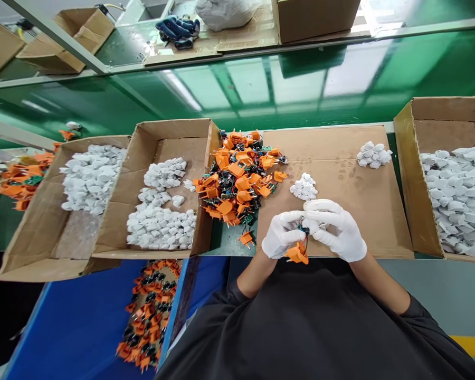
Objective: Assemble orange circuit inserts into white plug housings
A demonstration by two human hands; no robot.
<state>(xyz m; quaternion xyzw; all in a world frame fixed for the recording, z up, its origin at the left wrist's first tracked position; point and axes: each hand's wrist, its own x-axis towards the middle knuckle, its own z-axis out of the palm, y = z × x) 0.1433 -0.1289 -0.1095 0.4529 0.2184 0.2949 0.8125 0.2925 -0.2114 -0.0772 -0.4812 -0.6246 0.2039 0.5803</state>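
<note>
Both my hands wear white gloves and meet over the front edge of the cardboard sheet. My left hand (282, 233) is closed in a pinch around a small circuit board with wires (303, 229). An orange plug piece (298, 253) hangs below it on those wires. My right hand (340, 230) is closed beside it, its fingertips meeting the left ones; a small whitish piece (323, 226) shows between its fingers, partly hidden. Just beyond my hands lies a small heap of white plastic pieces (304, 187). Left of my left hand is a pile of orange plugs with circuit boards (237, 182).
A second white heap (374, 154) lies on the cardboard sheet (332, 145). Cardboard boxes with white pieces stand at right (404, 174) and left (203, 211). Below left, a blue container (75, 322) stands beside more orange plugs (150, 311). Gloves (177, 29) rest on the shelf above.
</note>
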